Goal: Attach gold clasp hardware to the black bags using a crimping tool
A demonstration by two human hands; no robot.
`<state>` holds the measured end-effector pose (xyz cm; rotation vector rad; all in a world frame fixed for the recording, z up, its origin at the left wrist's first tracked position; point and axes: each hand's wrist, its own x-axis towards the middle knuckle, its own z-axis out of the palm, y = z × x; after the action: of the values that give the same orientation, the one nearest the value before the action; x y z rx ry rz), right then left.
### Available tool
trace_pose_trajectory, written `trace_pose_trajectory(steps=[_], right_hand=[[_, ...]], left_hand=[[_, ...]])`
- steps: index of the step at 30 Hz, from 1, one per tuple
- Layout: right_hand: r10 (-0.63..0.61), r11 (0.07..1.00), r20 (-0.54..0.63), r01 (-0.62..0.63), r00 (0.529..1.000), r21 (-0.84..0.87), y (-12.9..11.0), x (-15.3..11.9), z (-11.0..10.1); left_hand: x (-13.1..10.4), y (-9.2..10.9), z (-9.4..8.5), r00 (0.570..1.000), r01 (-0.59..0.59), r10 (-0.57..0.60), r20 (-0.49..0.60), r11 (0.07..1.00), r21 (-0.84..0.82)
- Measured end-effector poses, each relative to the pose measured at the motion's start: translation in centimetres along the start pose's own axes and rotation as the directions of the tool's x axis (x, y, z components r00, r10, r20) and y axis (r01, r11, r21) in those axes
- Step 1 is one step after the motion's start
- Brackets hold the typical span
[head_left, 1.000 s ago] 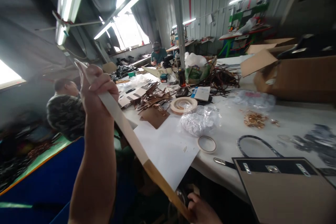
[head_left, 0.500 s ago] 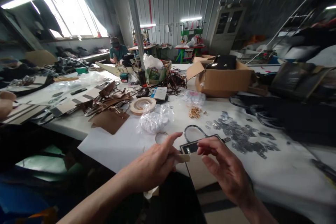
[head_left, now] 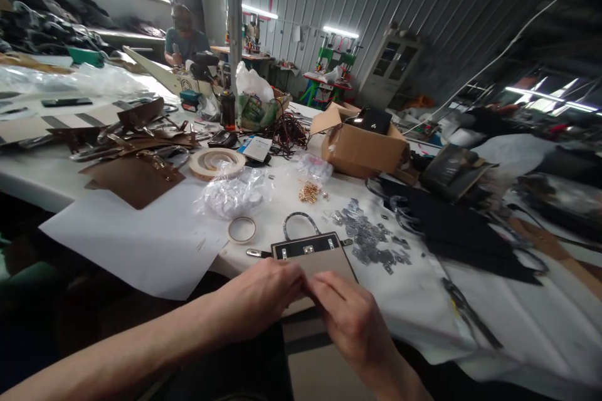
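Bringing both hands together over the near edge of the tabletop (head_left: 423, 291), I have the left hand (head_left: 270, 294) and the right hand (head_left: 350, 313) bunched narrow, fingertips meeting above a tan panel (head_left: 333, 262). I cannot tell whether either holds anything (the fingers hide the spot from me). The panel lies with its upper end on the tabletop and its lower end past the near edge; a black band with metal fittings (head_left: 308, 250) crosses its top, and a curved handle (head_left: 301, 214) arches beyond.

To the left I see white paper (head_left: 136, 238) overhanging the near edge, with a thin tape roll (head_left: 241, 242) at its right-hand end. Grey metal pieces (head_left: 371, 238) spread to the panel's right, and a black panel (head_left: 461, 235) lies farther toward the right edge.

Deeper in, a clear plastic bag (head_left: 232, 194) sits just in front of a wide tape roll (head_left: 200, 166), brown pieces (head_left: 136, 178) heap on its left, and gold pieces (head_left: 309, 192) lie to its right. An open cardboard box (head_left: 362, 151) stands behind those. Toward the far edge, I make out a seated person (head_left: 183, 41).
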<state>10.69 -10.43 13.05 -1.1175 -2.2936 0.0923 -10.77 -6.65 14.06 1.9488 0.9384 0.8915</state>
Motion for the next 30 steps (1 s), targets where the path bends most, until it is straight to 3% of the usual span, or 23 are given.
trace_pose_trajectory(steps=[2,3,5,7,9,10,11,12,13,15,17,19,23,30], right_hand=[[0.028,0.999,-0.007,-0.028,1.000,0.027,-0.4,-0.8,0.3],[0.023,0.999,-0.024,-0.022,0.999,0.043,-0.7,-1.2,0.5],[-0.038,0.995,-0.081,0.045,0.996,0.086,-1.0,-2.3,0.9],[-0.045,0.988,-0.173,0.070,0.984,0.139,-0.1,-3.1,1.4],[0.175,0.969,-0.280,-0.115,0.944,0.219,2.7,-3.3,2.2],[0.356,0.922,-0.324,-0.275,0.877,0.271,4.7,-3.2,2.9],[0.558,0.821,-0.311,-0.457,0.769,0.343,6.9,-3.0,3.7],[0.693,0.713,-0.302,-0.558,0.655,0.425,9.2,-2.9,4.8],[0.774,0.618,-0.251,-0.609,0.581,0.497,11.4,-2.7,5.9],[0.850,0.495,-0.171,-0.643,0.499,0.584,14.9,-2.7,8.3],[0.866,0.470,-0.164,-0.657,0.473,0.590,16.7,-2.9,10.1],[0.864,0.487,-0.188,-0.679,0.467,0.550,17.0,-3.1,11.0],[0.859,0.508,-0.229,-0.712,0.457,0.485,16.0,-3.4,11.1],[0.842,0.537,-0.326,-0.736,0.431,0.413,15.2,-2.9,11.9]], left_hand=[[0.3,-0.5,0.0,0.964,0.017,-0.011,0.265,1.000,-0.022],[0.4,-0.9,-0.1,0.936,0.073,-0.045,0.349,0.995,-0.068],[0.4,-2.2,-0.2,0.920,0.267,-0.175,0.351,0.935,-0.233],[0.0,-4.0,0.1,0.902,0.424,-0.328,0.281,0.800,-0.425],[-0.9,-5.6,0.8,0.883,0.464,-0.418,0.214,0.705,-0.537],[-1.4,-6.3,1.3,0.880,0.466,-0.427,0.208,0.693,-0.550],[-2.0,-6.7,1.9,0.882,0.465,-0.420,0.215,0.697,-0.546],[-2.5,-6.9,2.5,0.889,0.455,-0.401,0.222,0.713,-0.534],[-2.9,-7.0,3.1,0.901,0.432,-0.372,0.222,0.738,-0.518],[-3.6,-6.8,4.0,0.937,0.350,-0.294,0.191,0.806,-0.477],[-3.9,-6.5,4.7,0.961,0.274,-0.232,0.148,0.861,-0.429],[-4.1,-6.4,4.9,0.962,0.271,-0.234,0.140,0.873,-0.405],[-4.3,-7.0,4.9,0.935,0.354,-0.325,0.142,0.839,-0.414],[-4.0,-8.0,4.9,0.915,0.398,-0.381,0.134,0.793,-0.462]])
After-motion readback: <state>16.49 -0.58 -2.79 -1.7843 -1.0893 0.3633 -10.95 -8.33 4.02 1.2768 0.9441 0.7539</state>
